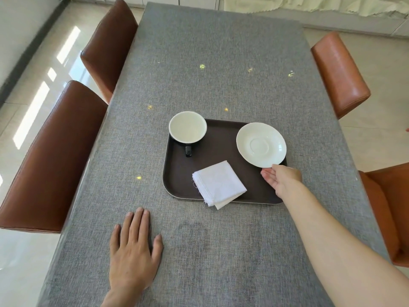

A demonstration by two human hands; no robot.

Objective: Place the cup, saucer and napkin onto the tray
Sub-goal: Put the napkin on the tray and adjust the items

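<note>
A dark brown tray (219, 149) lies on the grey table. At its far left corner stands a cup (187, 127), black outside and white inside, with its handle pointing toward me. A folded white napkin (219, 183) rests on the tray's near edge, one corner hanging over it. The white saucer (261, 144) is over the tray's right side, tilted, and my right hand (282, 179) holds its near rim between thumb and fingers. My left hand (134, 249) lies flat on the tablecloth, fingers spread, near the table's front.
The grey tablecloth (210, 63) covers a long table. Two brown leather chairs (55, 156) stand along the left side and two orange-brown chairs (340, 74) along the right. Small yellow light spots dot the cloth.
</note>
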